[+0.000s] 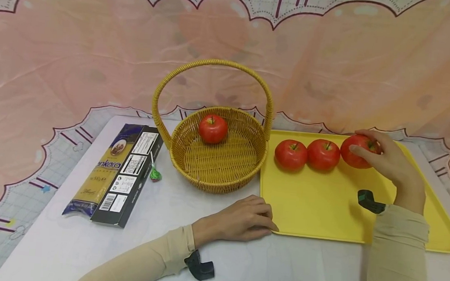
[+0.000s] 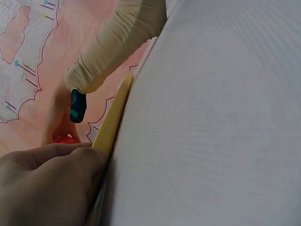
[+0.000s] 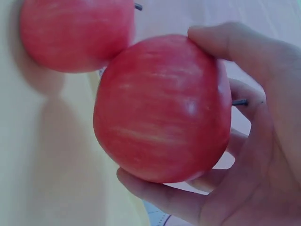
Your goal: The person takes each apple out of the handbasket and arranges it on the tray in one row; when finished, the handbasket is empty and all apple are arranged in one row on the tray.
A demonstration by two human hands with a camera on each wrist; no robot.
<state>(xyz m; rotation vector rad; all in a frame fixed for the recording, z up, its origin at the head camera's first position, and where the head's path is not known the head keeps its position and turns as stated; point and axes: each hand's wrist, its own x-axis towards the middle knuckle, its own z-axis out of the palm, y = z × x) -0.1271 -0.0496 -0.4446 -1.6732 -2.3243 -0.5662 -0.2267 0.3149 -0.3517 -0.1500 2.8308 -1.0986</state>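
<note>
My right hand (image 1: 390, 158) grips a red apple (image 1: 355, 152) at the back right of the yellow tray (image 1: 310, 207). In the right wrist view the thumb and fingers curl round this apple (image 3: 162, 113), its dark stem toward the palm. Two more apples, one in the middle (image 1: 323, 155) and one at the left (image 1: 291, 155), sit side by side along the tray's back. My left hand (image 1: 243, 220) rests at the tray's front left corner, its fingertips on the rim; the left wrist view shows the thumb side against the yellow edge (image 2: 110, 125).
Left of the tray stands a wicker basket (image 1: 216, 183) with a tall handle and one apple (image 1: 212, 128) inside. Farther left lie a gold and blue pasta packet (image 1: 103, 171), a black box (image 1: 130, 177) and a green-wrapped lollipop (image 1: 154, 173). A patterned cloth hangs behind the white table.
</note>
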